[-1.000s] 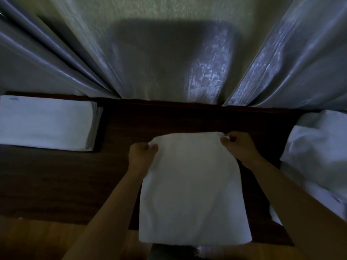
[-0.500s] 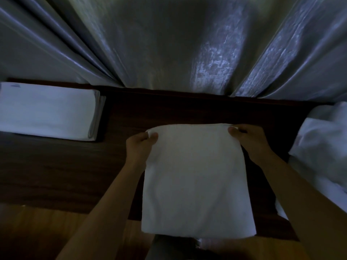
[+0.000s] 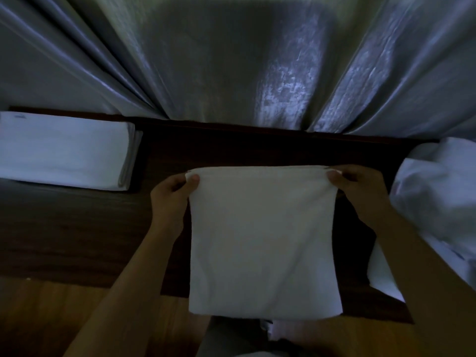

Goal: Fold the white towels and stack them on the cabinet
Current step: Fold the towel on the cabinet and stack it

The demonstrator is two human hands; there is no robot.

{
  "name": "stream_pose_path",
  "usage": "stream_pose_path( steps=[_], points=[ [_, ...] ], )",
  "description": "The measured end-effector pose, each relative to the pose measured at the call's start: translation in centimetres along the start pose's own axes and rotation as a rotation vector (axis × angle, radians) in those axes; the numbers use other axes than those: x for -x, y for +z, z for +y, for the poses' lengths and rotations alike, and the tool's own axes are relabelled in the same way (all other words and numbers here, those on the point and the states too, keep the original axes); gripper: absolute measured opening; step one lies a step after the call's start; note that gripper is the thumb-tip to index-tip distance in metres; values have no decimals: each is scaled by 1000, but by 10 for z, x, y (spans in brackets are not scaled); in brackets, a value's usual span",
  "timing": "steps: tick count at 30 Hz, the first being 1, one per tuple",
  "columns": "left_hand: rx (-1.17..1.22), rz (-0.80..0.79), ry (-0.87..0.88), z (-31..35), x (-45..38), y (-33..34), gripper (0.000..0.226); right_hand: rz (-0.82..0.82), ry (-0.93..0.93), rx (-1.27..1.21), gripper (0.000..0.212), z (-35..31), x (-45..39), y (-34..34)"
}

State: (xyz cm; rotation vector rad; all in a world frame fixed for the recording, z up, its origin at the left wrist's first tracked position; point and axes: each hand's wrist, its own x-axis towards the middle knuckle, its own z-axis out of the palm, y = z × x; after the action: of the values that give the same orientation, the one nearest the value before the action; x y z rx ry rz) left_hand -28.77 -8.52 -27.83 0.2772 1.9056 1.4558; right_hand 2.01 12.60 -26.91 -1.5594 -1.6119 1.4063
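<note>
A white towel (image 3: 262,243) hangs folded in front of me over the dark wooden cabinet top (image 3: 77,228). My left hand (image 3: 172,197) pinches its upper left corner. My right hand (image 3: 358,189) pinches its upper right corner. The top edge is stretched straight between both hands, and the lower edge hangs past the cabinet's front edge. A stack of folded white towels (image 3: 64,150) lies at the far left of the cabinet.
A heap of unfolded white towels (image 3: 438,207) sits at the right end of the cabinet. Grey curtains (image 3: 231,60) hang right behind the cabinet. Wooden floor (image 3: 64,318) shows below the front edge.
Both hands have moved a little farther apart, pulling the towel's top edge wider and tauter. The view has shifted slightly.
</note>
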Motion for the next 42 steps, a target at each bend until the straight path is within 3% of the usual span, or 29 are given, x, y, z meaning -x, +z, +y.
stream_pose_path(
  steps=[6,11,13,17,26,33,39,42],
  points=[
    [38,-63,166,40,36,-24,9,-30,-170,-17,16,-44,44,-39],
    [-40,-121,389,76,76,-47,20,-16,-269,-57,32,-78,87,-62],
    [-53,-122,420,86,87,-57,28,-11,-287,-48,24,-90,100,-67],
    [-220,-79,486,99,102,-67,25,-31,-298,-35,12,-107,121,-69],
    [-42,-71,401,101,109,-76,12,-129,-229,-237,15,-113,131,-59],
    [-175,-175,272,113,83,-78,9,-138,-140,-130,11,-114,112,-45],
    [-197,-170,427,172,55,-63,6,-35,-222,-178,13,-165,82,-48],
    [-144,-154,549,205,55,-61,15,4,-326,-240,7,-195,80,-61]
  ],
)
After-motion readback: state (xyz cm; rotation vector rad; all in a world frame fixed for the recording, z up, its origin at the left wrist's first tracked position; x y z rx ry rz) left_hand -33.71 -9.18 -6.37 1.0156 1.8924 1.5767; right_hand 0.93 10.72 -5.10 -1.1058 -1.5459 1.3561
